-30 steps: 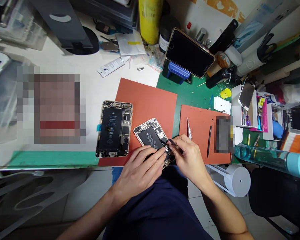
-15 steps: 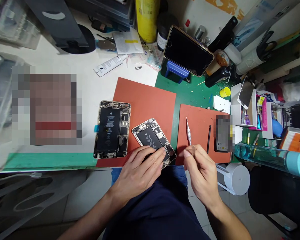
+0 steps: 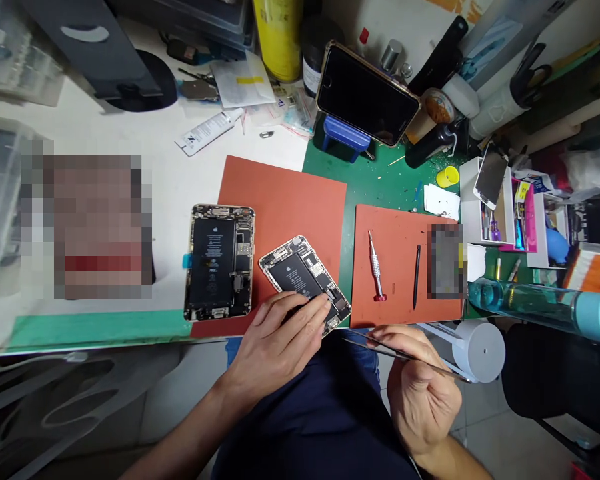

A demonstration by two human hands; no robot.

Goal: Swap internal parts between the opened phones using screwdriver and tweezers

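Observation:
My left hand (image 3: 283, 337) lies over the lower part of a smaller opened smartphone (image 3: 291, 273), its fingers pressed on the board and frame. This phone sits tilted on the red mat, black battery and metal-shielded parts exposed; its lower left corner is hidden by my fingers. Just off the table edge, my right hand (image 3: 423, 393) is closed around a pair of thin dark tweezers (image 3: 400, 353), tips pointing left, below the phone's lower right corner and apart from it. A larger opened smartphone (image 3: 213, 263) stands upright to the left, with a blue tab on its side.
On the right red mat (image 3: 395, 267) lie a silver screwdriver (image 3: 375, 267) with a red end, a black stick tool (image 3: 417, 277) and a partly blurred phone (image 3: 445, 260). A phone on a blue stand (image 3: 347, 139) is behind. A blue water bottle (image 3: 525, 303) lies at right.
My right hand has drawn back down and right from the mat, turning so that the tweezers show. The screwdriver's red end is now uncovered. My left hand stays on the phone.

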